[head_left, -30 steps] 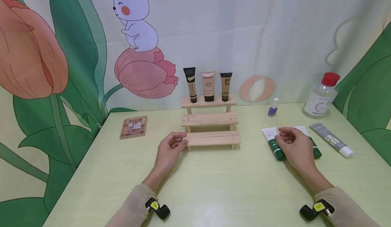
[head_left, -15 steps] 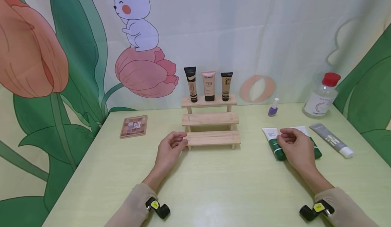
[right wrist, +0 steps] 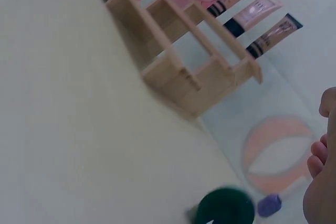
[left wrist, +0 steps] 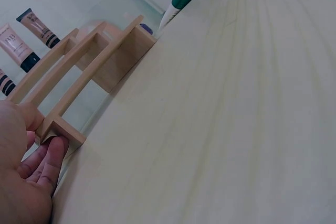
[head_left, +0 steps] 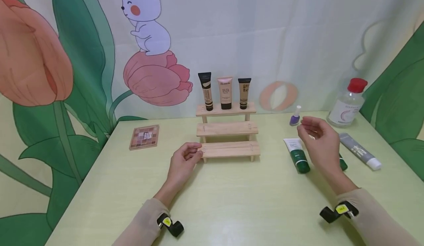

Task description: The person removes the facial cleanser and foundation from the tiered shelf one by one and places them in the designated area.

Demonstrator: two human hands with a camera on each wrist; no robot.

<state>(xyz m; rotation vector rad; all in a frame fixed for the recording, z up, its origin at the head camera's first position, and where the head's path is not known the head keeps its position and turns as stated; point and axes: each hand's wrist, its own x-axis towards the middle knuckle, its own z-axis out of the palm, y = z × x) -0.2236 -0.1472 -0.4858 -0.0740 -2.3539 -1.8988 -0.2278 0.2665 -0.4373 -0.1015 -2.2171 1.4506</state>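
Nail-polish (head_left: 294, 120) now seems nearer one of the hands (head_left: 321, 143).

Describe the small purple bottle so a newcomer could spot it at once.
On the table, find the tiered wooden rack. To its right, near the back edge, the purple bottle stands upright just beyond the right hand. Its white cap separates it from the larger red-capped bottle farther right.
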